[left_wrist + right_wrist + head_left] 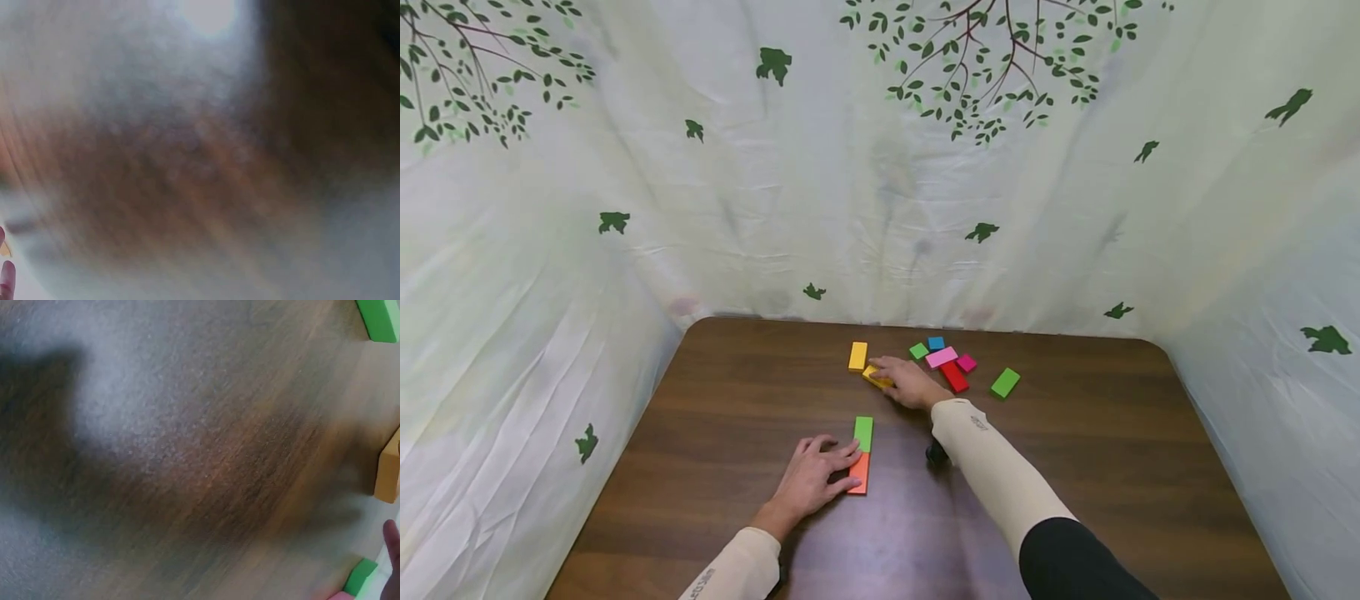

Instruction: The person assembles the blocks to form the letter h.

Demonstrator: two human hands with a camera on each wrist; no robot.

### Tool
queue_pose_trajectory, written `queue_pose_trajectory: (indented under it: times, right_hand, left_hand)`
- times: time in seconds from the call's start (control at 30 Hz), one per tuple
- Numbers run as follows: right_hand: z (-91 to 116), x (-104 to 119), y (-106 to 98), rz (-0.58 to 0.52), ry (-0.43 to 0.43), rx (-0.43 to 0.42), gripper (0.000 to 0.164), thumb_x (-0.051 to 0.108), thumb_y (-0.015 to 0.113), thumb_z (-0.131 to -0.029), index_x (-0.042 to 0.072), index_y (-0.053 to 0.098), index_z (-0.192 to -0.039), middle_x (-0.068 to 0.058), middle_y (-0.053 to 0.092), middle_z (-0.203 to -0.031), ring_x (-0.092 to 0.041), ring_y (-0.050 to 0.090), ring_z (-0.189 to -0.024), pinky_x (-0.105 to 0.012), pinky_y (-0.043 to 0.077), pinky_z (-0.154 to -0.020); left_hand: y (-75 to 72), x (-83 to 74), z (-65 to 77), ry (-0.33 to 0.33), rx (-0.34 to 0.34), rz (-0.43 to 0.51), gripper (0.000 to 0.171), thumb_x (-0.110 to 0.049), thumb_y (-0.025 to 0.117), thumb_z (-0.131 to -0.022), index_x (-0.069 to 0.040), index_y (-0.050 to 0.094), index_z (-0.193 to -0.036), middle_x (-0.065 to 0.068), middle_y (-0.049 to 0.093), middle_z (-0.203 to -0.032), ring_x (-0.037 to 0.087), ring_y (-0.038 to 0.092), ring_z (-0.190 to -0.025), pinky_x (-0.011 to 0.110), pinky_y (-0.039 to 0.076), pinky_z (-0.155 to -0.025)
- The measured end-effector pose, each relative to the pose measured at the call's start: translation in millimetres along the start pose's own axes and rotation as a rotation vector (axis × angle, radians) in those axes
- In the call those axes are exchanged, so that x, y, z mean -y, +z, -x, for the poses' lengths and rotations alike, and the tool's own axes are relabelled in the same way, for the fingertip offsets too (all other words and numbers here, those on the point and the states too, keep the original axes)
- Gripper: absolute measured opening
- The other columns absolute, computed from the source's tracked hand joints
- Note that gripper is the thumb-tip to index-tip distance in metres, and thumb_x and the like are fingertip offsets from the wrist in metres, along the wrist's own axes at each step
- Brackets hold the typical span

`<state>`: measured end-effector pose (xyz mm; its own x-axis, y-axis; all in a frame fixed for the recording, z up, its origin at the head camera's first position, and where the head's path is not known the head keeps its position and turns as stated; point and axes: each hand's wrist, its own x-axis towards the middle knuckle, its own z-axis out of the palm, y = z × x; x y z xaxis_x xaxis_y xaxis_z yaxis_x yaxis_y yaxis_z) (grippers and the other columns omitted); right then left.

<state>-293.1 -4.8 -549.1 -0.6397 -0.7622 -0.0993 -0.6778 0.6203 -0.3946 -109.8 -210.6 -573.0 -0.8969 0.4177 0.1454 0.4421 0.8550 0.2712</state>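
In the head view, my left hand [811,477] rests at the left side of a short row, with fingers fairly straight and touching it. The row is a green block [864,429] and an orange block [860,475], lying end to end. My right hand [910,383] reaches farther out and holds a tilted yellow block [874,376] between fingers and thumb, the block partly covered. Another yellow block [858,357] lies just beyond it. The right wrist view shows the held block's end at the right edge. A blurred tabletop fills most of the left wrist view.
Right of my right hand lies a cluster with a pink block [941,357], a red block [954,377], a magenta block [966,362], a blue block [936,342] and a small green block [919,352]. Another green block [1005,383] lies apart. A printed curtain [880,208] surrounds the brown table [1105,450].
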Motion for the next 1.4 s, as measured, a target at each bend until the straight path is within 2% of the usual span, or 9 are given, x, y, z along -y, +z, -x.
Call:
queue_pose_trajectory:
  times: [0.1,0.3,0.4,0.6,0.8,1.03,1.23,1.4]
  right_hand:
    - [0.5,0.6,-0.4,-0.003,-0.008,0.027,0.043,0.011,0.057,-0.097,0.011,0.052,-0.140,-0.001,0.036,-0.154,-0.024,0.033,-0.140,-0.045,0.026,-0.112]
    - [5.1,0.6,4.2,-0.015,-0.037,0.005,0.044,0.011,0.057,-0.097,0.008,0.049,-0.140,-0.005,0.035,-0.154,-0.025,0.040,-0.136,-0.039,0.031,-0.110]
    - [8.0,0.9,7.1,-0.017,-0.031,-0.015,0.045,0.014,0.058,-0.097,0.005,0.049,-0.139,-0.008,0.035,-0.154,-0.029,0.041,-0.134,-0.041,0.032,-0.109]
    - [20.2,2.6,10.4,-0.087,-0.004,-0.032,0.044,0.015,0.057,-0.097,0.002,0.050,-0.138,-0.013,0.035,-0.152,-0.035,0.040,-0.132,-0.045,0.032,-0.108]
    - [27.2,6.4,17.0,-0.139,0.036,-0.107,0.042,0.017,0.059,-0.097,0.000,0.053,-0.135,-0.016,0.037,-0.146,-0.032,0.039,-0.132,-0.043,0.032,-0.109]
    - [31.8,14.9,25.5,-0.233,0.128,-0.191,0.045,0.023,0.064,-0.093,0.002,0.056,-0.133,-0.013,0.042,-0.138,-0.027,0.045,-0.125,-0.039,0.036,-0.106]
    - [34.6,19.0,29.4,-0.284,0.129,-0.218,0.041,0.015,0.061,-0.095,0.000,0.056,-0.133,-0.015,0.040,-0.137,-0.029,0.043,-0.127,-0.041,0.036,-0.107]
    - [34.5,19.0,33.4,-0.287,0.116,-0.248,0.041,0.015,0.061,-0.095,0.000,0.055,-0.133,-0.016,0.040,-0.140,-0.029,0.044,-0.128,-0.041,0.036,-0.106]
  left_hand:
    - [-0.1,-0.1,-0.3,0.004,-0.002,0.003,0.051,-0.050,0.067,-0.085,-0.020,0.066,-0.126,-0.006,0.060,-0.131,0.028,0.051,-0.115,0.047,0.035,-0.095]
    - [2.2,0.8,1.1,0.003,-0.014,-0.018,0.051,-0.053,0.066,-0.084,-0.021,0.067,-0.124,-0.006,0.061,-0.130,0.028,0.051,-0.114,0.045,0.035,-0.093]
    - [3.3,0.9,1.3,-0.003,-0.011,-0.014,0.052,-0.054,0.064,-0.085,-0.021,0.067,-0.125,-0.006,0.061,-0.131,0.027,0.051,-0.114,0.046,0.035,-0.094]
    - [4.2,-2.8,0.5,-0.002,0.005,-0.015,0.053,-0.055,0.062,-0.086,-0.021,0.065,-0.127,-0.007,0.060,-0.132,0.027,0.051,-0.114,0.047,0.035,-0.094]
    - [1.6,-4.1,-0.5,-0.012,0.003,-0.020,0.052,-0.052,0.065,-0.085,-0.020,0.066,-0.126,-0.006,0.061,-0.131,0.026,0.051,-0.114,0.048,0.035,-0.095]
    - [-0.3,-3.1,-1.7,-0.019,0.028,-0.025,0.052,-0.051,0.067,-0.084,-0.021,0.065,-0.127,-0.006,0.060,-0.132,0.028,0.051,-0.115,0.050,0.032,-0.097]
    - [0.1,-2.9,-1.5,-0.028,0.045,-0.017,0.053,-0.051,0.066,-0.084,-0.021,0.064,-0.128,-0.006,0.059,-0.133,0.028,0.050,-0.116,0.050,0.032,-0.098]
    - [0.4,-1.6,-0.9,-0.004,0.020,-0.036,0.051,-0.051,0.066,-0.084,-0.021,0.066,-0.126,-0.006,0.060,-0.132,0.028,0.051,-0.115,0.050,0.032,-0.097]
